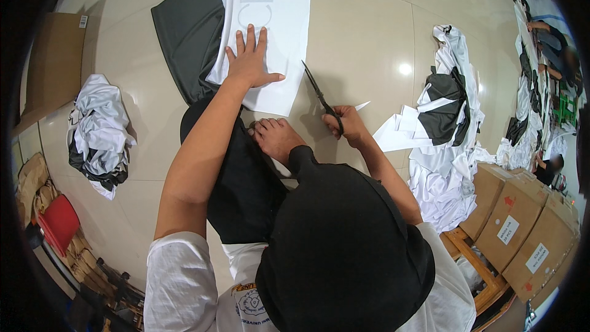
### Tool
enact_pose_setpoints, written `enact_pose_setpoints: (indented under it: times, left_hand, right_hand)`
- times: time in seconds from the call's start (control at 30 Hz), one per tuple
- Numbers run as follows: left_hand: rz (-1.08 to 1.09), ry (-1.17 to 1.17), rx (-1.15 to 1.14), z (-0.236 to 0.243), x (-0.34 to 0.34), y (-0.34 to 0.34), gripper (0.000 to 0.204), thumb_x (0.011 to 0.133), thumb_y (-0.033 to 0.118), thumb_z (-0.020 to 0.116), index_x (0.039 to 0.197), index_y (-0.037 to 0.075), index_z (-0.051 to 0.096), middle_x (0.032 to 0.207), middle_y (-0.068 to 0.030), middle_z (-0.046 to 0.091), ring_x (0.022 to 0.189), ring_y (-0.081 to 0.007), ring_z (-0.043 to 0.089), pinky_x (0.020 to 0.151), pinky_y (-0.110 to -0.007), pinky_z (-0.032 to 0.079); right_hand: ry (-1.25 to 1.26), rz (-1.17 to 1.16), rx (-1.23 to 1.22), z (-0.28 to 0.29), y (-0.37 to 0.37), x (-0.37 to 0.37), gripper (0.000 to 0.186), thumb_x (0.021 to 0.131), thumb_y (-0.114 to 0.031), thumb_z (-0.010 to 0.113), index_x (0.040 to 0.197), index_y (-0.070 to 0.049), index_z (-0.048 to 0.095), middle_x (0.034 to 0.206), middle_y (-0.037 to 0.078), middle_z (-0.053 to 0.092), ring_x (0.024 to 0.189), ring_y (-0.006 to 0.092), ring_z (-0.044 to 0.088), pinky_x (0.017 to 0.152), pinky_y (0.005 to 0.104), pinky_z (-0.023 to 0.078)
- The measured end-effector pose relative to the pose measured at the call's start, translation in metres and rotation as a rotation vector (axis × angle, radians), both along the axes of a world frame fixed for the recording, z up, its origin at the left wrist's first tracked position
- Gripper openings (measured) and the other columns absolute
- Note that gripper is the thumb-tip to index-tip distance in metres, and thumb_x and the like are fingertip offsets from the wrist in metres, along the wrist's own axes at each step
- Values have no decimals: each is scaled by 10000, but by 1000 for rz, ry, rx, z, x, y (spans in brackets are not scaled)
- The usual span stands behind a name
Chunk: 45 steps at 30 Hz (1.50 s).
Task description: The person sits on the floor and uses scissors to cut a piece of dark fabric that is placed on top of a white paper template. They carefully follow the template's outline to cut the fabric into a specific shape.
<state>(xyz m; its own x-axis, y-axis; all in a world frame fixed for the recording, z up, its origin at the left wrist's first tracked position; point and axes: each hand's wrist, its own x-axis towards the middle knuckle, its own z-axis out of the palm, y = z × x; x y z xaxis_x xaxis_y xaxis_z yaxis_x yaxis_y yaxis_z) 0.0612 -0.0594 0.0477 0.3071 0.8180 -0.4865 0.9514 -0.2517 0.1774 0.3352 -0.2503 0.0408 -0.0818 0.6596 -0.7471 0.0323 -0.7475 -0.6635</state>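
Observation:
My left hand (pixel 249 67) is open, fingers spread flat on a white sheet (pixel 286 18) with pale printed lettering, which looks like fabric or paper. Dark grey fabric (pixel 184 37) extends out from beside and under its left side. My right hand (pixel 347 123) is closed round the handles of black scissors (pixel 316 89). Their blades point up and left, with the tips beside the sheet's right edge; I cannot tell if they touch it. My bare foot (pixel 276 138) rests below the sheet, between my hands.
A pale tiled floor (pixel 369 24) carries a fabric bundle (pixel 98 123) at left and a long pile of white and black cuttings (pixel 442 178) at right. A cardboard box (pixel 52 61), red chair (pixel 58 221) and stacked cartons (pixel 510 227) line the sides. Co-workers (pixel 553 49) are at far right among fabric.

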Motion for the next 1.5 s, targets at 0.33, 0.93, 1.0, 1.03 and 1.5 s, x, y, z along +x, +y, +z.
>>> enact_pose_setpoints:
  times: [0.33, 0.93, 1.0, 1.03, 1.5]
  left_hand:
    - [4, 5, -10, 1, 1, 0, 1478, 696, 728, 878, 1753, 168, 10, 1810, -213, -53, 1652, -491, -36, 1249, -765, 135]
    - [9, -7, -11, 1, 1, 1, 1493, 678, 725, 892, 1753, 167, 19, 1810, -213, -49, 1652, -491, -40, 1248, -769, 128]
    - [8, -6, -11, 1, 1, 1, 1496, 676, 728, 891, 1753, 165, 18, 1810, -214, -48, 1652, -490, -39, 1247, -769, 131]
    - [8, -6, -10, 1, 1, 1, 1497, 676, 730, 890, 1753, 164, 17, 1809, -215, -48, 1652, -490, -39, 1247, -769, 132]
    - [5, -1, -9, 1, 1, 1, 1492, 677, 724, 893, 1752, 158, 26, 1808, -220, -55, 1651, -493, -40, 1243, -775, 135]
  right_hand:
    - [-12, -66, -13, 10, -1, -16, 314, 904, -291, 825, 770, -54, 667, 605, 0, 569, 507, 99, 536, 453, 275, 393]
    - [-32, -143, -2, -4, 2, -29, 310, 903, -290, 832, 865, -3, 718, 621, 8, 584, 497, 98, 533, 440, 267, 402]
    - [-22, -154, 4, -4, 0, -31, 308, 902, -285, 832, 859, -3, 715, 620, 11, 587, 490, 99, 532, 435, 265, 398]
    - [-17, -159, 8, -4, 0, -32, 307, 901, -283, 831, 856, -4, 713, 619, 12, 589, 487, 99, 531, 432, 264, 396]
    - [-56, -148, 16, -7, -4, -35, 312, 883, -277, 830, 823, 1, 701, 622, 26, 603, 498, 112, 544, 444, 280, 409]
